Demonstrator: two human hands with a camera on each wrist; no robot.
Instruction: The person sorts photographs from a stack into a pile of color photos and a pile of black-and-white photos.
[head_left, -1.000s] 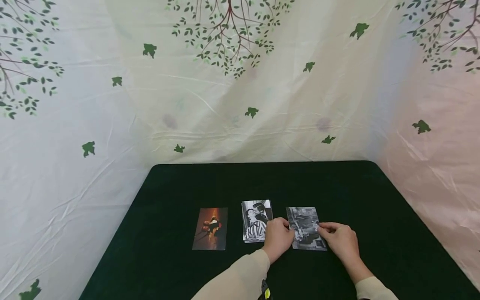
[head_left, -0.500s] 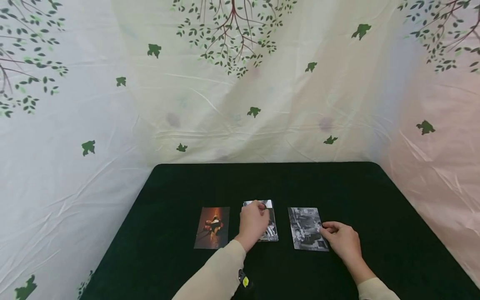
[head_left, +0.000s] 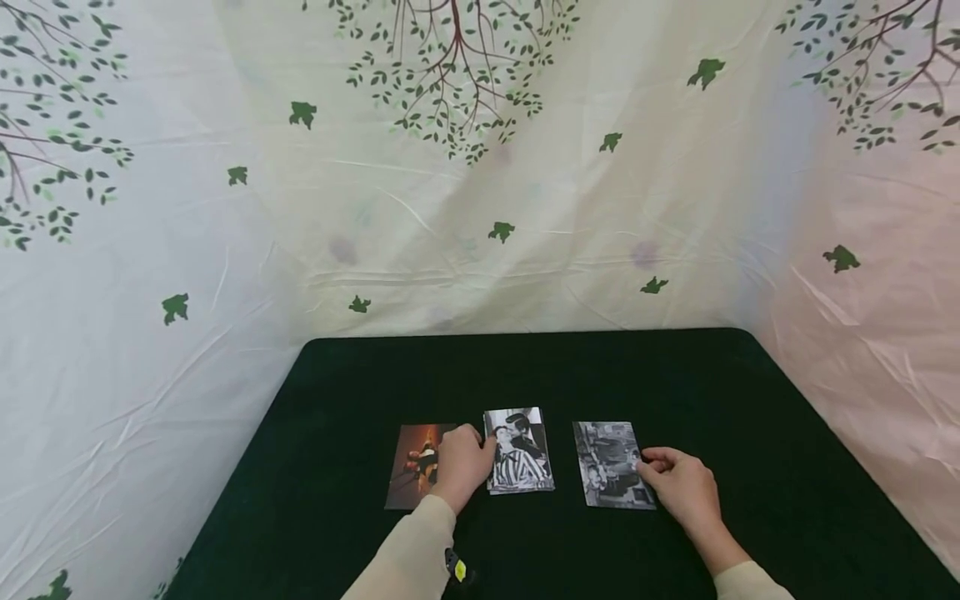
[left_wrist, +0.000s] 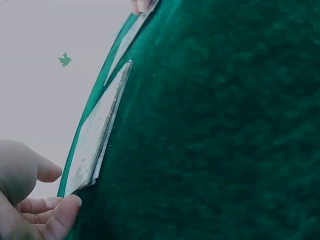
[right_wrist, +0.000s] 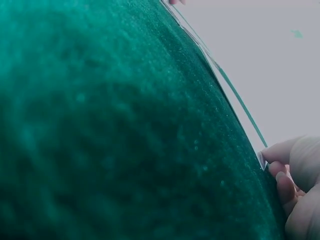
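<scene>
Three lots of photo cards lie in a row on the dark green table [head_left: 525, 550]. In the middle is a stack of photo cards [head_left: 519, 454], a black-and-white couple on top; its layered edge shows in the left wrist view. My left hand [head_left: 463, 467] is at the stack's left edge, overlapping the orange-brown photo card [head_left: 405, 467] in the head view. In the left wrist view its fingertips [left_wrist: 70, 207] are right by the stack's near corner, finger and thumb apart. My right hand [head_left: 684, 487] pinches the right edge of the grey street-scene photo card [head_left: 611, 467].
Behind the table hangs a pale cloth backdrop [head_left: 420, 250] printed with branches and green birds. The table's far edge [head_left: 525, 335] meets it. A dark wristband with a yellow-green mark [head_left: 459, 571] shows by the left sleeve [head_left: 405, 554].
My left hand has moved left, from the right card across the middle stack to the stack's left side, uncovering its top picture. My right hand has stayed at the right card's edge.
</scene>
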